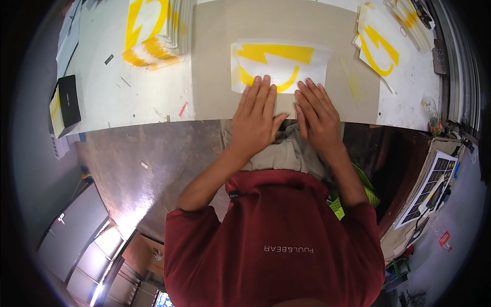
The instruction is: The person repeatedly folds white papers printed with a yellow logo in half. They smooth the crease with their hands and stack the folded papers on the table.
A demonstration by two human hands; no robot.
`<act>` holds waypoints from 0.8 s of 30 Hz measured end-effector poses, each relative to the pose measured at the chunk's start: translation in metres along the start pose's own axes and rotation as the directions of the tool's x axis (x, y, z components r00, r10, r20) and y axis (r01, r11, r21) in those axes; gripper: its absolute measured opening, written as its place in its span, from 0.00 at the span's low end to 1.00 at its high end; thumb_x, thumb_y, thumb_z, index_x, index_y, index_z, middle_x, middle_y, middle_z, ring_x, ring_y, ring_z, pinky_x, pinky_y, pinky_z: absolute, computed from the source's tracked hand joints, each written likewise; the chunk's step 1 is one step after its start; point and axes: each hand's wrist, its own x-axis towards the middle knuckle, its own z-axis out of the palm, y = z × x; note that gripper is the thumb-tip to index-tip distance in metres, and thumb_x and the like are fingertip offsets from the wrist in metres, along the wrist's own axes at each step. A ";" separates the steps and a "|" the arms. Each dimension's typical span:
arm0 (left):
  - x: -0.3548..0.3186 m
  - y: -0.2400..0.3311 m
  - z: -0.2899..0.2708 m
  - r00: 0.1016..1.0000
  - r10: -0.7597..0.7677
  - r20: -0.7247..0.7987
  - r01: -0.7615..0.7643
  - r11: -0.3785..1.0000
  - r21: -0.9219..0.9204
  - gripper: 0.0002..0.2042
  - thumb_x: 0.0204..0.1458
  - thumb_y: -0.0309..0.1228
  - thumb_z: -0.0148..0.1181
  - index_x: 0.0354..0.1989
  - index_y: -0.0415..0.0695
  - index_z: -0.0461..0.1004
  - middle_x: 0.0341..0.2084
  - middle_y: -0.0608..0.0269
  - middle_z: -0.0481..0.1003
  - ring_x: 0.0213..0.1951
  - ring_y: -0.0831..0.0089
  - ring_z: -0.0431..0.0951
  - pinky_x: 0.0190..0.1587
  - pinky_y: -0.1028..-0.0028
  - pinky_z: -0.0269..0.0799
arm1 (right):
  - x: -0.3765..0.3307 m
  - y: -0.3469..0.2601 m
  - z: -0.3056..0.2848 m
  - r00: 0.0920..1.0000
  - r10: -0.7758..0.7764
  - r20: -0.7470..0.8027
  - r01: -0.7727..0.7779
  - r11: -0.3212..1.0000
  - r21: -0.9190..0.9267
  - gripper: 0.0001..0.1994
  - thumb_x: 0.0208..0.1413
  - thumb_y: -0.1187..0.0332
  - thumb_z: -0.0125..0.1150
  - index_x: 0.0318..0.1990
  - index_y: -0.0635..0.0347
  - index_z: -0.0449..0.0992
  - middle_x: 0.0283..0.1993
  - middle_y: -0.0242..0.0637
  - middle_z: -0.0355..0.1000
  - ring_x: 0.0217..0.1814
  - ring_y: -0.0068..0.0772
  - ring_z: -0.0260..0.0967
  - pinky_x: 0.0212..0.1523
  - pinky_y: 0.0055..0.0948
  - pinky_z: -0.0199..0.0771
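Note:
Before me a white sheet (pixel 279 56) with a yellow curved and zigzag shape lies flat on a beige board (pixel 215 92). My left hand (pixel 258 115) rests its outstretched fingers on the sheet's near edge, left of middle, covering part of the yellow curve. My right hand (pixel 317 112) has its fingers extended at the near right edge, the tips on or right beside the sheet. Neither hand grasps anything. A translucent strip with a faint yellow tint (pixel 351 81) lies on the board, right of the sheet.
Back left stands a thick stack of yellow-printed sheets (pixel 156 51). More such sheets (pixel 378 48) lie at the back right near a small dark digital clock (pixel 439 56). A black box (pixel 69 100) sits at the table's left end, a clear bottle (pixel 431 112) at the right. Small scraps dot the white tabletop (pixel 102 92).

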 end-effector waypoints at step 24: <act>0.013 0.025 0.000 0.983 -0.181 0.019 0.163 0.922 0.351 0.30 0.67 0.61 0.47 0.76 0.69 0.66 0.67 0.29 0.59 0.67 0.30 0.60 0.70 0.26 0.45 | 0.007 -0.011 -0.011 0.983 0.168 0.075 -0.126 0.914 -0.385 0.24 0.66 0.50 0.61 0.69 0.36 0.76 0.57 0.47 0.71 0.63 0.54 0.66 0.75 0.74 0.45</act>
